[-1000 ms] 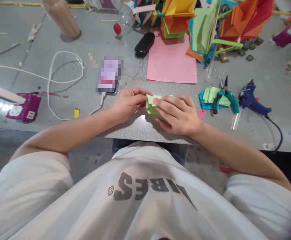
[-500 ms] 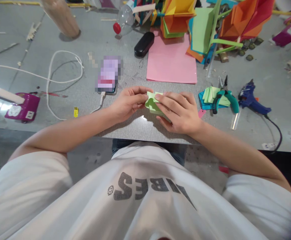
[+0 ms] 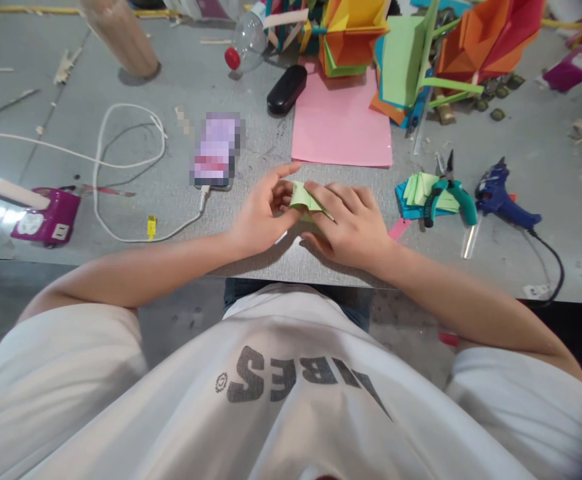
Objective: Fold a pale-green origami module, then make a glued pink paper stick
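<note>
A light green piece of paper (image 3: 301, 195), curled over at its left part, lies between my two hands near the front of the grey table. My left hand (image 3: 265, 213) grips its left end between thumb and fingers, with the index finger lifted away. From the right, my right hand (image 3: 351, 223) has its fingers laid over the paper, pressing it down, and its thumb apart below. Much of the paper is hidden beneath the right fingers. Behind the hands lies a stack of pink paper (image 3: 343, 127).
To the right are folded green papers (image 3: 421, 190), teal-handled pliers (image 3: 451, 193) and a blue glue gun (image 3: 505, 197). A charging phone (image 3: 217, 150) lies left, beside a white cable (image 3: 101, 143). Folded orange paper (image 3: 475, 47), a bottle (image 3: 248, 40) and a black case (image 3: 287, 90) stand farther back.
My left hand has shifted slightly, its index finger now raised and its thumb lower on the paper. The paper's left part has curled over. My right hand has moved a little left.
</note>
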`<state>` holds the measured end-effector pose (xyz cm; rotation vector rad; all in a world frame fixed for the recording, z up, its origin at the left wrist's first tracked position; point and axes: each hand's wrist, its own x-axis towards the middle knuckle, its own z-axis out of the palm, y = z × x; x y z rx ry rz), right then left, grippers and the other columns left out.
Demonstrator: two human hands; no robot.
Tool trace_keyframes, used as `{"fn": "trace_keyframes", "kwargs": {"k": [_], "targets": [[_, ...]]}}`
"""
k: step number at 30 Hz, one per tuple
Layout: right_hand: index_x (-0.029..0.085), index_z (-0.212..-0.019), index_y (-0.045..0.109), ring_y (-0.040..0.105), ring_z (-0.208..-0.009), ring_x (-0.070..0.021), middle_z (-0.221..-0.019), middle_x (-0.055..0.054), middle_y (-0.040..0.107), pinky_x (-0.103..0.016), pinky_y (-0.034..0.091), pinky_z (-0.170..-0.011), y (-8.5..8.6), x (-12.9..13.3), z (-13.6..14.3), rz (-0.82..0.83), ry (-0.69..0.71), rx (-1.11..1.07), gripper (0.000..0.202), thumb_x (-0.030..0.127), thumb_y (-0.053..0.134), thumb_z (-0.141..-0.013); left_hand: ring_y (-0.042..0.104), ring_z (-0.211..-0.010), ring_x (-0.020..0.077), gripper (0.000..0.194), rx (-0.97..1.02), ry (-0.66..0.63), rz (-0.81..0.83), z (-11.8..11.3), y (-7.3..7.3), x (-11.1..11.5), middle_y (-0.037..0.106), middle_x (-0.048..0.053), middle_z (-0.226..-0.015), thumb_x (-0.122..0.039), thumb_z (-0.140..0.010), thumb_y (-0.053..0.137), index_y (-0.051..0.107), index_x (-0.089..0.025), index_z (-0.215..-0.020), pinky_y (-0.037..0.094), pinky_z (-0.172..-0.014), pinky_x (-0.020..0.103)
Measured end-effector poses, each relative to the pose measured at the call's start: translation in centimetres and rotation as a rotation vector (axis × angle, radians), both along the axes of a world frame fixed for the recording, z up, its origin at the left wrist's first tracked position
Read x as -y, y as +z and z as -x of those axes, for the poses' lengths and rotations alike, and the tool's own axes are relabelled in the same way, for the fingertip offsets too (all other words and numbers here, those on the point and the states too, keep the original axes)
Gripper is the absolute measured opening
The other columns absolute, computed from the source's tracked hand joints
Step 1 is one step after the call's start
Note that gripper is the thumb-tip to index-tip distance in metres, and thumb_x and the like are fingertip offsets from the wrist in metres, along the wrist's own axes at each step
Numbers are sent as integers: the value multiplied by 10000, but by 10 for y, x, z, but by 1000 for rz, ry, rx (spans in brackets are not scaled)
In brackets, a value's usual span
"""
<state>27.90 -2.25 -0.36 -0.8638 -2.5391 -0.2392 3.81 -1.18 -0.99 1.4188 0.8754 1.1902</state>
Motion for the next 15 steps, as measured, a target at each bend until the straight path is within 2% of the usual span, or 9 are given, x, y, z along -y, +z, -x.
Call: {"fn": "trace_keyframes", "kwargs": {"k": [2, 5, 8, 10, 12, 15], "targets": [[237, -1528, 714, 664, -1403, -400, -1760, -185, 624, -567, 520, -1052, 2, 1, -1, -9, 17, -17, 405, 351, 629, -1148, 726, -948, 190, 633, -15, 51, -44, -1, -1, -1, 770, 2, -1030, -246, -906, 896, 611, -294, -1468, 595, -863, 374], [273, -1645, 650, 724, -1368, -363, -1762, -176, 630, -522, 578, -1016, 1, 1, -4, -80, 64, -76, 531, 209, 619, -1118, 725, -943, 233, 409, -64, 163, -147, 1, 2, -2, 814, 15, -1056, -273, -983, 837, 620, -333, -1324, 595, -862, 444], [353, -1751, 552, 801, -1238, -314, -1750, -145, 651, -486, 647, -961, -5, -1, -7, -90, 93, -168, 634, 227, 604, -1132, 700, -928, 201, 196, -163, 251, -235, 2, 8, 1, 795, 18, -1046, -315, -1008, 834, 683, -284, -1129, 569, -915, 422], [383, -1772, 520, 835, -1155, -293, -1718, -123, 685, -472, 688, -923, -11, -3, -9, -45, 75, -215, 636, 267, 578, -1150, 708, -985, 198, 193, -203, 245, -212, 1, 11, 4, 796, 29, -1069, -341, -988, 859, 723, -254, -1094, 565, -981, 404], [355, -1765, 516, 856, -1143, -303, -1659, -127, 733, -471, 721, -893, -16, -4, -10, 2, 49, -270, 615, 286, 551, -1155, 733, -1105, 226, 266, -187, 208, -174, -2, 13, 7, 811, 53, -1164, -368, -955, 890, 749, -252, -1149, 574, -1056, 410], [305, -1698, 551, 875, -1181, -335, -1598, -148, 773, -485, 749, -887, -17, -3, -9, 87, -14, -390, 545, 311, 564, -1153, 748, -1279, 262, 401, -94, 128, -111, -6, 14, 11, 797, 93, -1325, -439, -932, 922, 748, -261, -1246, 599, -1054, 390]]}}
